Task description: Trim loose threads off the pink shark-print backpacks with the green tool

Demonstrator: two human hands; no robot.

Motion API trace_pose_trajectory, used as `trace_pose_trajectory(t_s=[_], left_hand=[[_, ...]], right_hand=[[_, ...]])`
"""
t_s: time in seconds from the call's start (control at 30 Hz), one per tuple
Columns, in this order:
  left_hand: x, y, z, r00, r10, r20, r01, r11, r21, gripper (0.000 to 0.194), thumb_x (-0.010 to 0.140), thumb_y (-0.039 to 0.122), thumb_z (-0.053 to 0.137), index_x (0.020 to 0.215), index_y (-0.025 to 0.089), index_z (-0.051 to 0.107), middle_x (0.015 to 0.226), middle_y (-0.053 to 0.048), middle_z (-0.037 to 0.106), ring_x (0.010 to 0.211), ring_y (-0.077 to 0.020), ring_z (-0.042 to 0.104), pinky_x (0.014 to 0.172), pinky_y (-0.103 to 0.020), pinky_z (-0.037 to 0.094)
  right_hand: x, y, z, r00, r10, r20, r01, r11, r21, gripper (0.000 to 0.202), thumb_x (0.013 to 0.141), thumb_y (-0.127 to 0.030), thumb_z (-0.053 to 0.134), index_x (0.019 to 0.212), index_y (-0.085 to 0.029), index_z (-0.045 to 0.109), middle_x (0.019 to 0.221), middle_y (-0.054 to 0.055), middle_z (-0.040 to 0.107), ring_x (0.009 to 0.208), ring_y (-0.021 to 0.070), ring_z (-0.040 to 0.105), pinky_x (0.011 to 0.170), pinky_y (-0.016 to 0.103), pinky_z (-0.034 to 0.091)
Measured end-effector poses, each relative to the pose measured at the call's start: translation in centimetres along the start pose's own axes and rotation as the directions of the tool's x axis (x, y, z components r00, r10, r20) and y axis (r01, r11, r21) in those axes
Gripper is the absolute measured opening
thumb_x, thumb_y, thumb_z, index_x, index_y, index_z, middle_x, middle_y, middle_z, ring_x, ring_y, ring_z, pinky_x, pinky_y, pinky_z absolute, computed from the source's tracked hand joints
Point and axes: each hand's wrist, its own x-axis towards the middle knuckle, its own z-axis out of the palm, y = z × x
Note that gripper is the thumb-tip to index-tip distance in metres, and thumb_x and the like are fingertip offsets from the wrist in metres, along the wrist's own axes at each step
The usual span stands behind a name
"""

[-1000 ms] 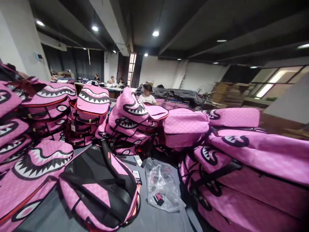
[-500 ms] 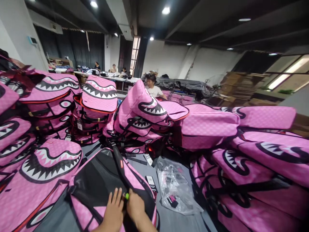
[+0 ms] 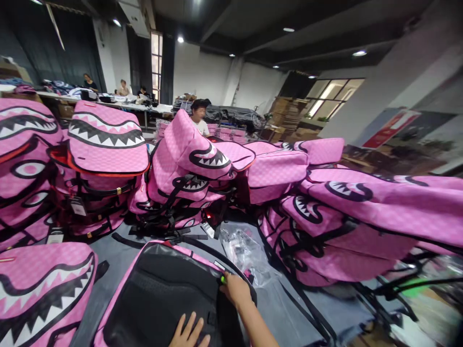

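A pink backpack (image 3: 159, 294) lies back-side up in front of me, its black padded panel facing me. My left hand (image 3: 188, 332) rests flat on that panel at the bottom edge of the view, fingers spread. My right hand (image 3: 237, 290) is closed at the bag's upper right edge, pinching a small green item (image 3: 223, 279) by the black strap.
Piles of pink shark-mouth backpacks (image 3: 108, 144) ring the grey table (image 3: 285, 313) on the left, back and right. A clear plastic bag (image 3: 246, 253) lies beyond my right hand. A person (image 3: 199, 118) sits behind the piles; others work at far tables.
The view swung right and dropped. My hands have moved apart: the right went up to the bag's right edge, and the left slid lower on the black panel.
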Motion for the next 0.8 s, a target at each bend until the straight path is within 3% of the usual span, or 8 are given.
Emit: trace_pose_trajectory(t_s=[0.17, 0.23, 0.3, 0.37, 0.43, 0.53, 0.63, 0.8], left_hand=[[-1.1, -2.5, -1.3, 0.984, 0.011, 0.176, 0.030, 0.973, -0.227, 0.041, 0.094, 0.044, 0.052, 0.134, 0.037, 0.054, 0.126, 0.001, 0.068, 0.112, -0.0196, 0.066, 0.091, -0.029, 0.053], [0.4, -4.6, -3.0, 0.960, -0.083, 0.266, 0.162, 0.942, -0.294, 0.048, 0.095, 0.047, 0.047, 0.140, 0.031, 0.048, 0.133, -0.003, 0.064, 0.120, -0.0209, 0.060, 0.098, -0.031, 0.051], [3.5, -7.0, -4.6, 0.891, -0.261, 0.370, 0.369, 0.892, -0.260, 0.049, 0.096, 0.040, 0.044, 0.144, 0.027, 0.044, 0.146, -0.008, 0.051, 0.135, -0.0261, 0.047, 0.111, -0.043, 0.041], [7.7, -9.3, -5.4, 0.766, -0.369, 0.526, 0.527, 0.830, -0.185, 0.045, 0.095, 0.032, 0.048, 0.139, 0.023, 0.049, 0.147, -0.010, 0.049, 0.137, -0.0272, 0.042, 0.116, -0.045, 0.035], [11.5, -11.0, -5.5, 0.719, -0.407, 0.564, 0.570, 0.809, -0.142, 0.036, 0.093, 0.032, 0.052, 0.125, 0.018, 0.058, 0.133, -0.012, 0.057, 0.127, -0.0282, 0.049, 0.113, -0.046, 0.036], [15.0, -12.3, -4.8, 0.700, -0.398, 0.593, 0.566, 0.816, -0.120, 0.034, 0.090, 0.038, 0.059, 0.117, 0.018, 0.062, 0.121, -0.012, 0.062, 0.116, -0.0289, 0.054, 0.106, -0.045, 0.041], [15.7, -12.3, -4.8, 0.675, -0.401, 0.619, 0.564, 0.822, -0.082, 0.039, 0.088, 0.040, 0.062, 0.120, 0.018, 0.060, 0.121, -0.012, 0.061, 0.116, -0.0292, 0.053, 0.102, -0.043, 0.042], [15.4, -12.5, -6.5, 0.622, -0.476, 0.621, 0.593, 0.805, 0.024, 0.045, 0.086, 0.043, 0.063, 0.122, 0.017, 0.057, 0.126, -0.013, 0.057, 0.117, -0.0302, 0.051, 0.098, -0.042, 0.041]], right_hand=[[0.4, 2.1, 1.6, 0.997, 0.008, 0.079, -0.016, 0.995, 0.094, 0.026, 0.075, -0.018, 0.072, 0.100, -0.014, 0.067, 0.101, 0.010, 0.074, 0.092, 0.0216, 0.070, 0.081, 0.032, 0.051], [-0.3, 2.8, 2.3, 0.995, -0.017, 0.097, 0.002, 0.988, 0.157, 0.030, 0.075, -0.017, 0.070, 0.104, -0.016, 0.066, 0.104, 0.010, 0.074, 0.096, 0.0210, 0.070, 0.080, 0.027, 0.049], [-1.2, 3.2, 3.1, 0.994, -0.040, 0.101, 0.018, 0.977, 0.212, 0.031, 0.079, -0.019, 0.066, 0.110, -0.015, 0.064, 0.108, 0.011, 0.073, 0.101, 0.0214, 0.069, 0.082, 0.026, 0.047], [-2.3, 3.5, 3.8, 0.993, -0.060, 0.101, 0.032, 0.966, 0.255, 0.032, 0.083, -0.020, 0.061, 0.114, -0.013, 0.062, 0.112, 0.013, 0.072, 0.105, 0.0226, 0.068, 0.086, 0.026, 0.047], [-3.1, 3.8, 4.2, 0.992, -0.083, 0.098, 0.051, 0.955, 0.293, 0.036, 0.084, -0.019, 0.060, 0.119, -0.012, 0.060, 0.117, 0.015, 0.070, 0.110, 0.0233, 0.067, 0.091, 0.026, 0.046], [-3.8, 4.6, 4.7, 0.988, -0.122, 0.094, 0.083, 0.935, 0.345, 0.040, 0.084, -0.018, 0.059, 0.123, -0.010, 0.057, 0.121, 0.017, 0.068, 0.115, 0.0242, 0.065, 0.095, 0.027, 0.045], [-4.0, 5.8, 5.0, 0.983, -0.161, 0.087, 0.114, 0.911, 0.396, 0.043, 0.085, -0.022, 0.057, 0.126, -0.008, 0.054, 0.126, 0.020, 0.064, 0.121, 0.0258, 0.061, 0.099, 0.030, 0.044], [-3.8, 7.3, 4.9, 0.974, -0.213, 0.075, 0.151, 0.863, 0.483, 0.055, 0.077, -0.021, 0.061, 0.131, -0.013, 0.051, 0.124, 0.015, 0.067, 0.116, 0.0225, 0.064, 0.098, 0.027, 0.046]])
